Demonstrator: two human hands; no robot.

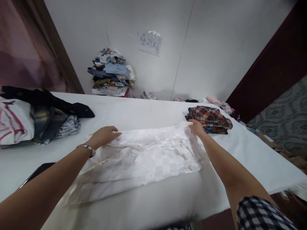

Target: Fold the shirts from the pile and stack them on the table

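- Hands are seen from the head camera, stretched across a white surface (148,110) toward a white garment (144,159) that is spread flat in the middle of it.
- At the garment's far left corner, the left hand (103,135) is laid palm down, its fingers pressed together on the cloth; whether the cloth is pinched underneath cannot be told. A metal watch (86,148) is worn on that wrist.
- At the far right corner, the right hand (197,127) is closed on the garment's edge, its fingers drawn together over the fabric.
- Just beside the right hand, a folded plaid shirt (209,118) is set on the surface, touching or nearly touching the fingers.
- Along the left edge, a heap of dark and patterned clothes (43,116) is piled, well apart from the garment.
- Against the back wall, a stack of mixed clothes (111,73) is shown, with a paper sign (150,42) taped near it.
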